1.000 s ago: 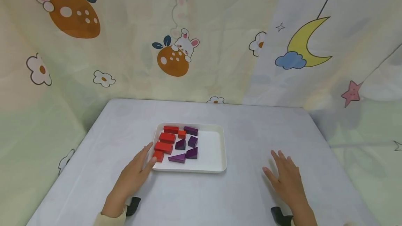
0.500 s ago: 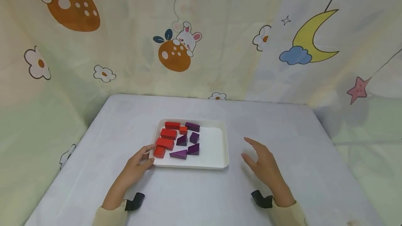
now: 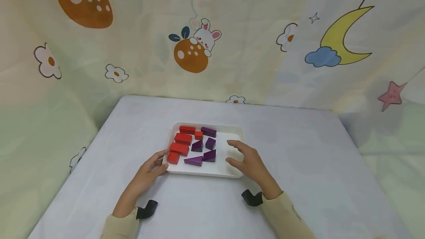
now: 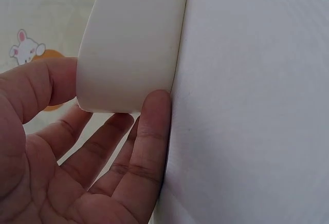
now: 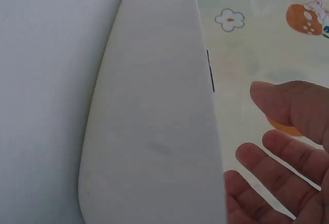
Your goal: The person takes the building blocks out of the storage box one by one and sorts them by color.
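A white tray (image 3: 223, 166) lies on the table and bears several red blocks (image 3: 183, 139) at its left and several purple blocks (image 3: 209, 155) in its middle. My left hand (image 3: 147, 174) holds the tray's left end. In the left wrist view its thumb (image 4: 61, 82) is at the rim and the fingers (image 4: 153, 116) are curled against the wall. Over the tray's right end hovers my right hand (image 3: 251, 161), thumb and fingers spread apart with nothing between them. From the right wrist, the fingers (image 5: 275, 175) appear beside the tray wall (image 5: 159, 111), some partly hidden behind it.
A white cloth covers the table (image 3: 292, 135), which stretches out on both sides of the tray. Behind it hangs a printed curtain (image 3: 249, 58). A black wrist mount (image 3: 147, 209) sits at the left sleeve, another mount (image 3: 252, 197) at the right.
My right hand has moved left from the table's right side to the tray's right end. My left hand has closed in on the tray's left end. The blocks keep their arrangement.
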### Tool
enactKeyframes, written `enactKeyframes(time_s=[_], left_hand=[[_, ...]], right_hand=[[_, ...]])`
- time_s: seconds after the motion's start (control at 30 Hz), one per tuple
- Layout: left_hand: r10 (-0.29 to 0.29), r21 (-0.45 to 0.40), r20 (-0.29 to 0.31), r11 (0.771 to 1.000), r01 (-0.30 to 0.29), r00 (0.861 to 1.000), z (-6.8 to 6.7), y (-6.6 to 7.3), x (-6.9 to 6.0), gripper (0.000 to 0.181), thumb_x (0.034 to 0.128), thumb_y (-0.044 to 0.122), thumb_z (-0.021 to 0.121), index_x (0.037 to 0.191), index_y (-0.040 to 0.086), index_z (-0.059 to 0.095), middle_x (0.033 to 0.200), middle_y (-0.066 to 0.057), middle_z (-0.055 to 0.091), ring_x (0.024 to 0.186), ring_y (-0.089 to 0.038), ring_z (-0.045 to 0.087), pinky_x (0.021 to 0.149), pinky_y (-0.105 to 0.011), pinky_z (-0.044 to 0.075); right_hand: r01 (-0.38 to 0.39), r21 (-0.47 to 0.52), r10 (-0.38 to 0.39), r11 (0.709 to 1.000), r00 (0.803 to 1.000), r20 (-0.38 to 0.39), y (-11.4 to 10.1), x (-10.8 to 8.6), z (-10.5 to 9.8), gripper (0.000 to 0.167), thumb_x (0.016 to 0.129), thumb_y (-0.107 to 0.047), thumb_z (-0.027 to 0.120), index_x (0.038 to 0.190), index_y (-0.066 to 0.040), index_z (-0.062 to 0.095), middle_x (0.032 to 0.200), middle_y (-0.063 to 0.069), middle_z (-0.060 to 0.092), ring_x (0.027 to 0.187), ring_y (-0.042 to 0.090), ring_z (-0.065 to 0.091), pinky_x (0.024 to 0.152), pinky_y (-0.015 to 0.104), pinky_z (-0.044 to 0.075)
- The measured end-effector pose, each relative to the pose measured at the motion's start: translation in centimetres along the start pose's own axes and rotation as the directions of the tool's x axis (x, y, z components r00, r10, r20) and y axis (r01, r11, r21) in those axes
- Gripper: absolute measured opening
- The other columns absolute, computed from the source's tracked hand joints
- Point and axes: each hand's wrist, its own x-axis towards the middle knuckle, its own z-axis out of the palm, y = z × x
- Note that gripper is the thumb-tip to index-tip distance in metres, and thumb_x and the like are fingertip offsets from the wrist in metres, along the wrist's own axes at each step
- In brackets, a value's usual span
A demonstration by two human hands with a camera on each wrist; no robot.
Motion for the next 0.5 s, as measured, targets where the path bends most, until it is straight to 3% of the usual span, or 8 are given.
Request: enactKeyframes(time_s=[0.23,0.5], left_hand=[[0.003,-0.017,0.006,1.000,-0.003,1.000,0.0,-0.3,0.1,0.059,0.1085,0.011,0.063,0.164,0.007,0.045,0.170,-0.023,0.039,0.150,-0.046,0.047,0.106,-0.040,0.058],[-0.007,-0.021,-0.002,1.000,0.007,1.000,0.0,-0.4,0.1,0.059,0.1081,0.010,0.064,0.164,0.007,0.045,0.171,-0.022,0.038,0.151,-0.046,0.046,0.107,-0.041,0.057]], right_hand=[[-0.082,0.097,0.076,0.992,0.995,0.067,-0.8,1.6,2.4,0.055,0.090,-0.002,0.087,0.140,-0.001,0.067,0.141,0.018,0.070,0.132,0.039,0.065,0.113,0.050,0.053],[-0.103,0.088,0.099,0.991,0.994,0.054,-1.0,2.9,4.5,0.038,0.085,-0.002,0.091,0.120,-0.001,0.075,0.119,0.013,0.078,0.111,0.033,0.074,0.101,0.047,0.061]])
